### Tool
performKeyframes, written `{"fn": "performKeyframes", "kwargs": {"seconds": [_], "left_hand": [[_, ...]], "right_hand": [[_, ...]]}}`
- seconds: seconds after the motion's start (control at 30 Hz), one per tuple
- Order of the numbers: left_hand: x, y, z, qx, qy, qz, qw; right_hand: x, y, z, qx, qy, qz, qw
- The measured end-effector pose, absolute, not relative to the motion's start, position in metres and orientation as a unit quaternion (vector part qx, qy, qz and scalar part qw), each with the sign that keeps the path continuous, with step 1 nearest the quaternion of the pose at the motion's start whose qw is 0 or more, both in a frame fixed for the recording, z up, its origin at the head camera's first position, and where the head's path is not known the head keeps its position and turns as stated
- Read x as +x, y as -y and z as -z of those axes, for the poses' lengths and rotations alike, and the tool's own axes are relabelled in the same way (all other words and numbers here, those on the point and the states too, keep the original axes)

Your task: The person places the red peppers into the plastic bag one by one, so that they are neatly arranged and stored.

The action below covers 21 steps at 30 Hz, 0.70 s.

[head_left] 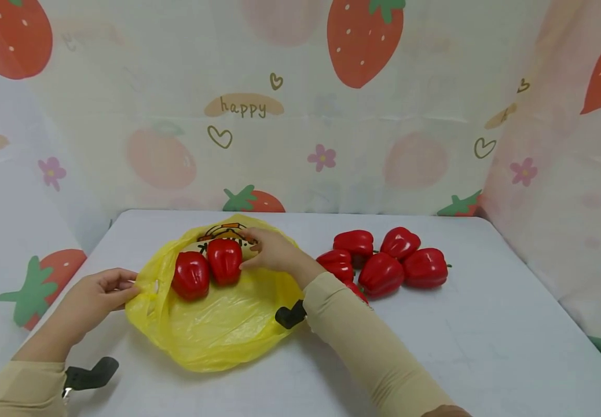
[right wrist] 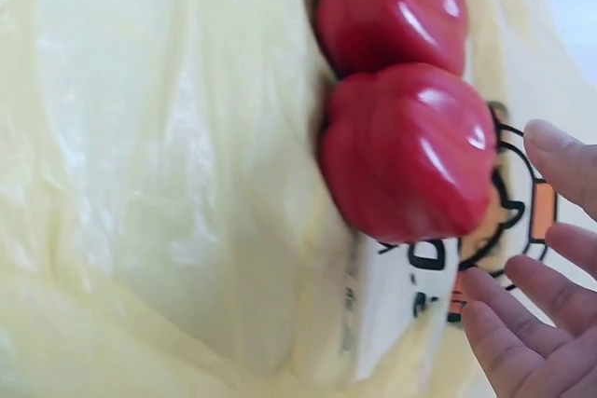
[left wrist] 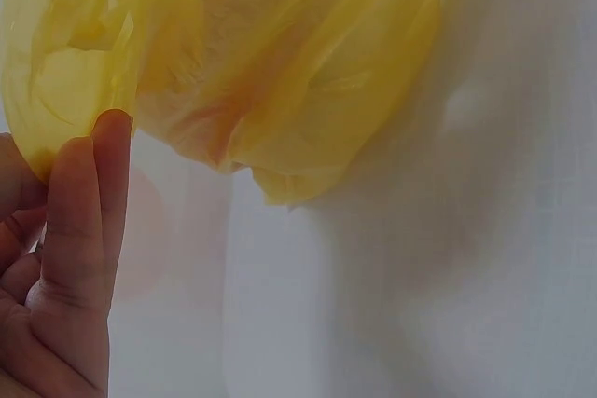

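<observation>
My left hand (head_left: 98, 296) pinches the left rim of a yellow plastic bag (head_left: 222, 336), which lies spread on the table with its mouth wide. In the left wrist view, the bag's thin film (left wrist: 308, 109) runs between thumb and fingertips. Inside the bag two red bell peppers sit side by side, a left pepper (head_left: 191, 277) and a right pepper (head_left: 224, 260). My right hand (head_left: 279, 252) reaches in over the bag's printed far side, beside the right pepper. Its fingers are spread and apart from the pepper (right wrist: 410, 156) in the right wrist view.
Several more red bell peppers (head_left: 382, 275) lie in a cluster on the white table (head_left: 462, 347), right of the bag. The right forearm partly covers one of them. A strawberry-patterned cloth (head_left: 300, 121) stands behind the table and along both sides.
</observation>
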State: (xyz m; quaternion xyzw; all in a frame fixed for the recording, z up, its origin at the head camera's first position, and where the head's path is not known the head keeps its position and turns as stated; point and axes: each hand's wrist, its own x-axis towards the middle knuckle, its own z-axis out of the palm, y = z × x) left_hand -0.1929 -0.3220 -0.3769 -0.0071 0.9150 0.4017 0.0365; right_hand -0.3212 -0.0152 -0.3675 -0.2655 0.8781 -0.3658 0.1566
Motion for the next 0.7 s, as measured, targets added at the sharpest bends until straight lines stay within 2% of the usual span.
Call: {"fn": "performKeyframes", "kwargs": {"seconds": [0.4, 0.7], "left_hand": [[-0.192, 0.322, 0.375, -0.010, -0.915, -0.401, 0.041], [-0.192, 0.320, 0.376, -0.021, -0.915, -0.401, 0.045]], "right_hand": [[-0.319, -0.007, 0.347, -0.280, -0.850, 0.409, 0.178], [-0.315, -0.030, 0.327, -0.298, -0.840, 0.422, 0.165]]}}
